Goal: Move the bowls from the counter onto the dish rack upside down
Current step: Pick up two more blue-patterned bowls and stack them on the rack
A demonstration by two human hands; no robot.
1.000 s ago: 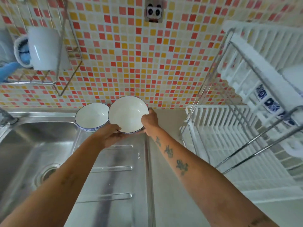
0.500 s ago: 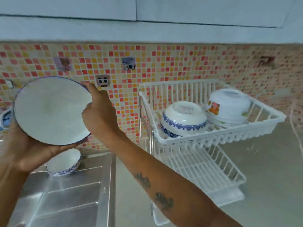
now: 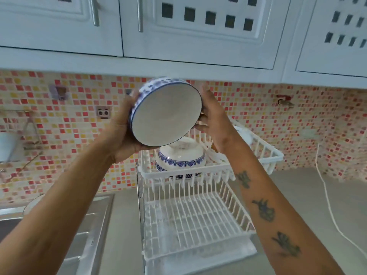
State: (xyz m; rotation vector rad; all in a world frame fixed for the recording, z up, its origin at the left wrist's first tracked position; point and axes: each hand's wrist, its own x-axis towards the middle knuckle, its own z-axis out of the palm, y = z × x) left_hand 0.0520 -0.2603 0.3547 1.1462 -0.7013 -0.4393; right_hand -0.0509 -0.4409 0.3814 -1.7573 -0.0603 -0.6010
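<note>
Evidently mid-turn, the left hand (image 3: 127, 133) cups the bowl's (image 3: 165, 114) blue-patterned wall while the right hand (image 3: 213, 120) presses the opposite rim, both clamped on it, likely so it can be flipped. It hangs above the dish rack's (image 3: 264, 153) upper tier, over an inverted bowl (image 3: 179, 157). Its mouth faces the camera and down-right, foot toward the wall.

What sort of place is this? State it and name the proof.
Most likely a home kitchen: a steel sink set in the counter, a white two-tier dish rack holding bowls, and wall cabinets above a mosaic-tiled backsplash.
</note>
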